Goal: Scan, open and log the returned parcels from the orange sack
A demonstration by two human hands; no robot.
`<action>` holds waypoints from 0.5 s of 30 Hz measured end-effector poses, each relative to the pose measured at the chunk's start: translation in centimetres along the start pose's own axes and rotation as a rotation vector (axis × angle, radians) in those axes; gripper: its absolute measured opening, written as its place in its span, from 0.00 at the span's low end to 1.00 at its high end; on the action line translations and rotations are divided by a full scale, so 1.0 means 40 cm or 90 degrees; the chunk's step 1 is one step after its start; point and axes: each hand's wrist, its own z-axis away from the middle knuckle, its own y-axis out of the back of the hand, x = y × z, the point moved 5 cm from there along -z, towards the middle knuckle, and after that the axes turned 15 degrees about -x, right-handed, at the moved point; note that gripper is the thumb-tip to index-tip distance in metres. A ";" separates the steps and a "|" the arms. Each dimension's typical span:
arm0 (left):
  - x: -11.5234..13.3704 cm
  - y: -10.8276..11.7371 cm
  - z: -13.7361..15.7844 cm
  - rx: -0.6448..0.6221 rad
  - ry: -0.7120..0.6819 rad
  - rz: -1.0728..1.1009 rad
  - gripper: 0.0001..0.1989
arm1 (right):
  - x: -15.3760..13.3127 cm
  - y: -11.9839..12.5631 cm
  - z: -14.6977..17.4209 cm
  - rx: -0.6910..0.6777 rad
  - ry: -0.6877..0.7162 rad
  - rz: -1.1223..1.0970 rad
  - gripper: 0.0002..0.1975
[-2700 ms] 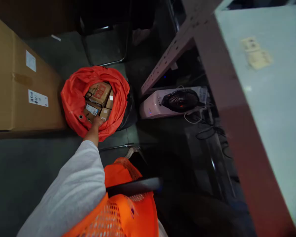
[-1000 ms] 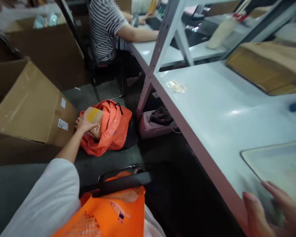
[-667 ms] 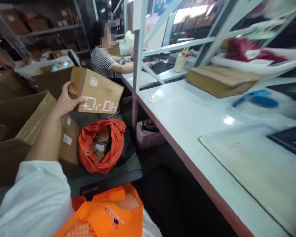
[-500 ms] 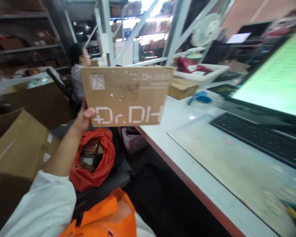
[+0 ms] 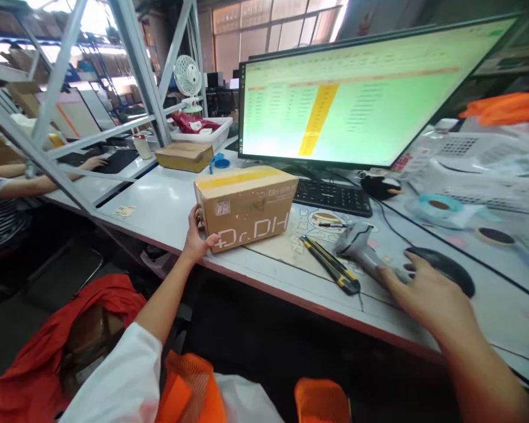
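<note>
My left hand (image 5: 199, 238) grips the left end of a brown cardboard box (image 5: 251, 211) with white "Dr.DH" lettering and yellow tape along its top. The box is at the front of the white desk, tilted a little. On the right, my right hand (image 5: 432, 294) is around the handle end of a grey barcode scanner (image 5: 364, 252), thumb on the near side and fingers on the far side. The scanner lies on the desk mat. A yellow and black box cutter (image 5: 330, 264) lies between the box and the scanner, and a black mouse (image 5: 443, 270) sits beyond my right hand.
A monitor (image 5: 326, 106) stands behind a black keyboard (image 5: 330, 197). Farther left are a taped carton (image 5: 185, 155) and a white tray (image 5: 223, 132). Tape rolls and a white basket (image 5: 471, 147) occupy the right. Another person's hand (image 5: 94, 163) rests beyond the metal frame (image 5: 136, 70).
The view has turned right toward the monitor. My left hand has brought the box from beside the desk to the desk's front. My right hand has come into view at the scanner.
</note>
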 end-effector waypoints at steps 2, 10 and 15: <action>-0.012 -0.005 0.002 -0.002 -0.001 0.014 0.59 | -0.026 0.004 0.008 -0.034 0.003 -0.020 0.41; -0.019 -0.007 0.005 -0.003 -0.016 0.024 0.62 | -0.105 -0.001 0.002 -0.072 0.049 0.070 0.36; 0.106 0.076 0.043 -0.021 -0.060 -0.201 0.72 | -0.139 0.012 -0.016 -0.076 0.073 0.103 0.34</action>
